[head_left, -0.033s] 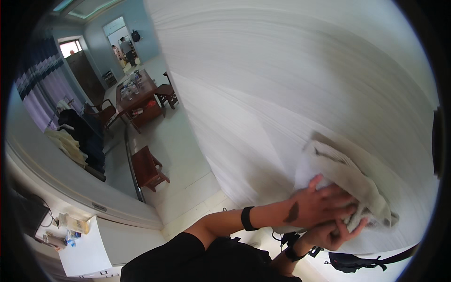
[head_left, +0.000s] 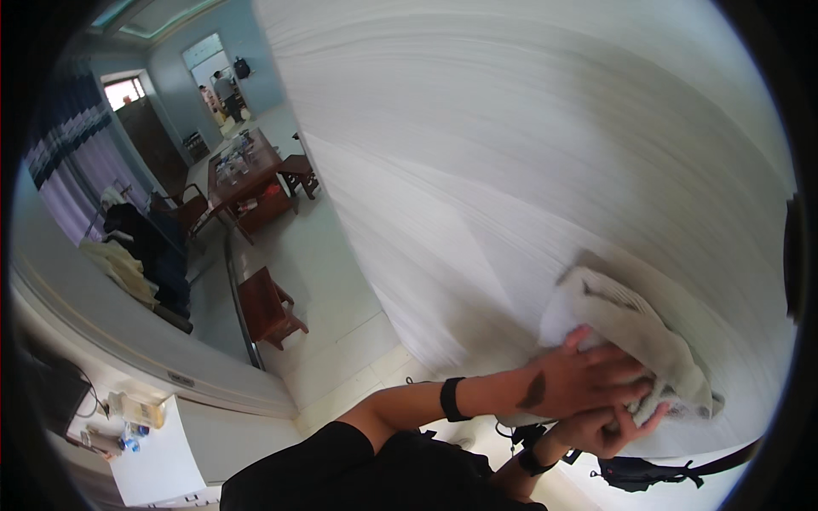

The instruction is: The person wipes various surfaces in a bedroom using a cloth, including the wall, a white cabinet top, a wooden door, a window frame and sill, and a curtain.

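Note:
A crumpled whitish-grey cloth, perhaps a towel, lies against a large white sheet-like surface covered in fine creases. My left hand comes across from the left and lies over the cloth's lower part, its fingers bent around the fabric. Just below it, my right hand pinches the bunched lower edge, thumb and fingers curled. Both hands touch or nearly touch each other. Part of the cloth between them is hidden by the fingers. Dark bands circle both wrists.
Below my right hand hangs a black bag or strap. At lower left stands a white cabinet with bottles on it. Beyond the doorway are a red-brown stool, a wooden table, a chair with clothes and people far off.
My hands and the cloth's upper edge sit slightly lower in the picture. The room at left has shifted a little leftward. My grip looks the same.

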Action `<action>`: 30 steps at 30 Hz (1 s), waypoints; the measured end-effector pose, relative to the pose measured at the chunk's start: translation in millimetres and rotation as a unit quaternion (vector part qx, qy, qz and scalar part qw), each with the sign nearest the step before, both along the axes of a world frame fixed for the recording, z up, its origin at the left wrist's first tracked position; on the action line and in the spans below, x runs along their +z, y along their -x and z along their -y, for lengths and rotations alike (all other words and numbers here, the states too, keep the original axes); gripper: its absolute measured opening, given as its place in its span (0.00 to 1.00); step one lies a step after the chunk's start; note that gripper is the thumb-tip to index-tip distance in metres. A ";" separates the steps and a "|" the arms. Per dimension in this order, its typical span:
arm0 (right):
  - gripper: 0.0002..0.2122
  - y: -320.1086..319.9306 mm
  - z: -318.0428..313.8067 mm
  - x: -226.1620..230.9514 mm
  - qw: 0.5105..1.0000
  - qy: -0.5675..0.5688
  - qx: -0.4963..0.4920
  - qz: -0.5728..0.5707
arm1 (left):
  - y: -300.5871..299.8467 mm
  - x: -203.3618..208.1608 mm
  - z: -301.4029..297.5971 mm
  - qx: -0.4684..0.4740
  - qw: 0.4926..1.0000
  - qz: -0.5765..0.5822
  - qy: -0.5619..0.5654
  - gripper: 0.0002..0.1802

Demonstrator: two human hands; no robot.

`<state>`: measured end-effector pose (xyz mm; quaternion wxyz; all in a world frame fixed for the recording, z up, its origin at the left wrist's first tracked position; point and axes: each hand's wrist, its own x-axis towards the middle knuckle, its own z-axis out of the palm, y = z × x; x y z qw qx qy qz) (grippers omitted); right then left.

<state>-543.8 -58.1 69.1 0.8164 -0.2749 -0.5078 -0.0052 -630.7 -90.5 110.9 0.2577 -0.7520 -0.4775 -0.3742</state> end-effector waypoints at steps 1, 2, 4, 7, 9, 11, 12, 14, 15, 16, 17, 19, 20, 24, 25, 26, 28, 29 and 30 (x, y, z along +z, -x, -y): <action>0.04 -3.3 -1.8 -2.8 0.998 0.011 0.003 -0.070 | -9.4 1.9 -4.3 -0.036 0.999 0.022 -0.014 0.21; 0.04 -3.1 -3.2 -5.5 0.990 0.022 0.010 -0.140 | -15.5 3.9 -7.7 -0.068 0.996 0.043 -0.028 0.24; 0.06 -2.2 -0.7 -4.6 0.989 0.038 -0.004 -0.144 | -21.6 5.9 -11.7 -0.090 0.992 0.072 -0.056 0.21; 0.07 11.2 7.4 -1.9 0.987 0.054 -0.012 -0.150 | -15.1 15.7 -0.4 -0.108 0.980 0.140 -0.094 0.15; 0.07 27.1 12.8 -4.6 0.988 0.049 -0.010 -0.146 | 4.6 9.5 3.0 -0.159 0.974 0.141 -0.080 0.15; 0.06 45.3 12.7 -12.1 0.990 0.044 -0.006 -0.135 | 35.5 -2.7 4.0 -0.170 0.976 0.120 -0.060 0.17; 0.06 57.9 14.1 -12.1 0.991 0.039 -0.004 -0.128 | 54.5 -0.7 8.7 -0.164 0.981 0.092 -0.054 0.19; 0.06 87.3 18.7 -10.3 0.994 0.028 0.000 -0.103 | 94.7 4.5 18.3 -0.110 0.990 0.042 -0.080 0.20; 0.05 111.2 24.0 -3.5 0.994 0.019 -0.002 -0.104 | 118.0 10.2 23.9 -0.114 0.989 0.045 -0.084 0.20; 0.04 132.6 27.3 -5.8 0.995 0.010 0.023 -0.095 | 140.8 12.4 28.3 -0.097 0.989 0.043 -0.101 0.20; 0.04 153.0 32.5 -9.1 0.995 0.003 0.052 -0.083 | 164.1 13.3 35.9 -0.074 0.989 0.042 -0.117 0.20; 0.06 188.3 42.1 -3.2 0.999 -0.014 0.050 0.010 | 212.2 17.5 52.2 -0.051 0.994 0.031 -0.088 0.20; 0.07 205.0 46.4 4.5 0.996 -0.048 0.026 0.067 | 235.3 16.7 60.1 -0.029 0.998 0.016 -0.055 0.20; 0.09 273.3 71.8 29.2 0.980 -0.088 0.057 0.170 | 311.6 7.3 79.4 0.012 0.994 0.030 -0.101 0.20; 0.08 288.9 76.7 30.5 0.977 -0.086 0.072 0.179 | 328.8 1.3 81.8 0.022 0.994 0.049 -0.100 0.18; 0.08 303.7 80.1 28.3 0.976 -0.083 0.073 0.186 | 345.0 -5.2 86.1 0.033 0.992 0.066 -0.098 0.17; 0.07 333.1 86.5 21.4 0.975 -0.074 0.072 0.194 | 378.4 -24.4 95.5 0.028 0.991 0.096 -0.087 0.18; 0.08 345.3 90.4 18.8 0.966 -0.084 0.101 0.221 | 393.0 -36.8 98.3 0.027 0.989 0.124 -0.080 0.20; 0.08 357.2 94.0 14.9 0.955 -0.094 0.129 0.248 | 406.4 -53.0 99.8 0.021 0.989 0.126 -0.076 0.20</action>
